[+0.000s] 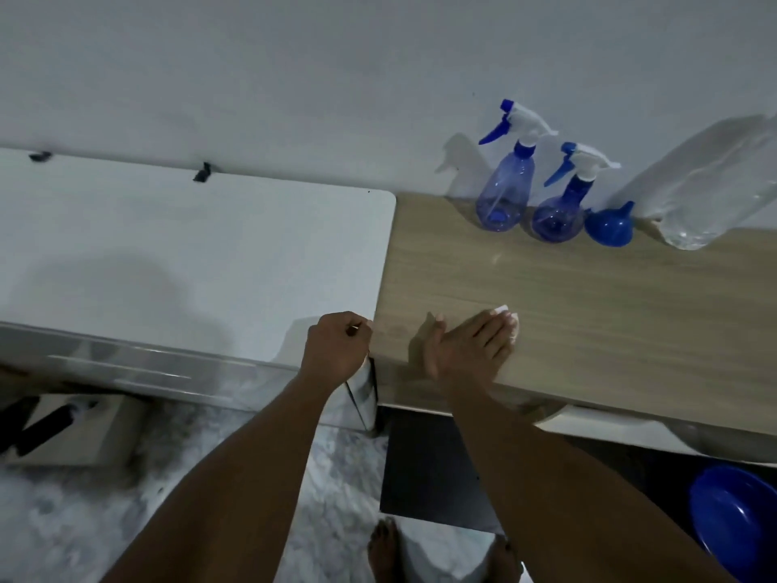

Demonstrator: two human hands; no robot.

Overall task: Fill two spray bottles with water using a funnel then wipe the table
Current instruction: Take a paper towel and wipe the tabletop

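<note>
Water bottle (710,183) blurred, cut off right; left hand (336,347) fisted, contents unclear; right hand (466,347) flat on table (588,309).

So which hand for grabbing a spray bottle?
Right. The right hand lies open on the wooden table, nearer the taller translucent blue spray bottle; the left hand is curled at the white top's corner.

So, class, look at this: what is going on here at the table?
A person stands at a wooden table, nothing picked up yet. The right hand lies flat on it; the left hand is curled at the corner of the white unit beside it. By the wall stand a taller spray bottle and a rounder spray bottle, both with heads on, a blue funnel mouth-down and a clear bottle.
</note>
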